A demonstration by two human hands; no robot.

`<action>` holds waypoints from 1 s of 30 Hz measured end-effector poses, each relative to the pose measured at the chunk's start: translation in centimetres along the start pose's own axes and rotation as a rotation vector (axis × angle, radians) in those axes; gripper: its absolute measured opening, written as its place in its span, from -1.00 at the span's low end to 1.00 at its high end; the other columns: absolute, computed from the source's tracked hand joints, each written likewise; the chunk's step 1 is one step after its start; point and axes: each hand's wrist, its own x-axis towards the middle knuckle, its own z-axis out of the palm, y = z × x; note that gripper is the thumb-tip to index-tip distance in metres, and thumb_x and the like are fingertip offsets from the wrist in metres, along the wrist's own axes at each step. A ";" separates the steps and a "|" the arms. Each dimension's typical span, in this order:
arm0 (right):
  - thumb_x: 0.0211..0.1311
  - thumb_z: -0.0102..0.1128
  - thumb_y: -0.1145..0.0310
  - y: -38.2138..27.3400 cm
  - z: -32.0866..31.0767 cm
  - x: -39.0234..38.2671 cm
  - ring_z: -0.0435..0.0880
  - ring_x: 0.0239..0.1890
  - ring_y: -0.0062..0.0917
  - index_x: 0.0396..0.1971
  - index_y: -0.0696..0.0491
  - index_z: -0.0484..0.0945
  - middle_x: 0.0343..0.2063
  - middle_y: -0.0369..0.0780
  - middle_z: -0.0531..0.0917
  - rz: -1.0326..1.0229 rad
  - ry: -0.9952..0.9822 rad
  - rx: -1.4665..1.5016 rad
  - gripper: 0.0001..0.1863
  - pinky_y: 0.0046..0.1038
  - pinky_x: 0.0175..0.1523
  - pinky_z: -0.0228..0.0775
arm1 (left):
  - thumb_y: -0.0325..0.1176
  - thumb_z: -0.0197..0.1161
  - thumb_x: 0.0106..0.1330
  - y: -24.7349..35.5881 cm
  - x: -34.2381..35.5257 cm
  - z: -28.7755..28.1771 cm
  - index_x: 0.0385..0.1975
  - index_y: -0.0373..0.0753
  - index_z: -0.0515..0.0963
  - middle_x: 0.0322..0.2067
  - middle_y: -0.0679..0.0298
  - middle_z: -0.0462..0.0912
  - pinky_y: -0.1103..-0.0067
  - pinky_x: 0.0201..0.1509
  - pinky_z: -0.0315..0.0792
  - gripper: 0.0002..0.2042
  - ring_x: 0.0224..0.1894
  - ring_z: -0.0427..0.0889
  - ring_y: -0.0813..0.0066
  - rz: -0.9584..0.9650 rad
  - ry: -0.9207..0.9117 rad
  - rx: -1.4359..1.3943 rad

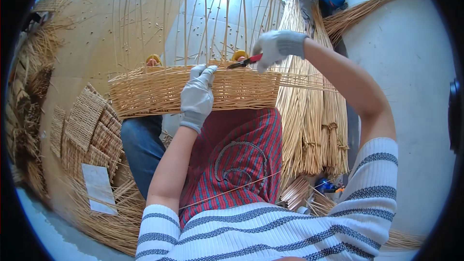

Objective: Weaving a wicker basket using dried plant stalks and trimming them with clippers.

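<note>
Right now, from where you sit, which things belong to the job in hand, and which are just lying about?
Seemingly in use:
- woven basket, the left hand at its upper edge
- red-handled tool, in the right hand

Apparently lying about:
- reed bundles, perhaps spare material
- woven pieces
- pale sheet

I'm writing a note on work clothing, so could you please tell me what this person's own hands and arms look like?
The left hand and right hand wear matching whitish work gloves with grey wrist cuffs. The forearms are bare up to white, ribbed sleeves ringed with dark grey, patterned stripes.
</note>
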 end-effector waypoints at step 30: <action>0.54 0.18 0.16 -3.9 44.5 -3.9 0.66 -0.35 -0.42 0.13 0.15 0.48 -0.36 -0.22 0.66 -0.280 0.454 2.671 -0.61 -0.34 -0.19 0.56 | -0.09 -0.02 0.67 10.5 -3.4 16.6 -0.01 -0.39 0.50 -0.27 0.13 0.71 0.49 -0.40 0.68 -0.60 -0.46 0.67 0.43 -1.039 -0.428 -1.448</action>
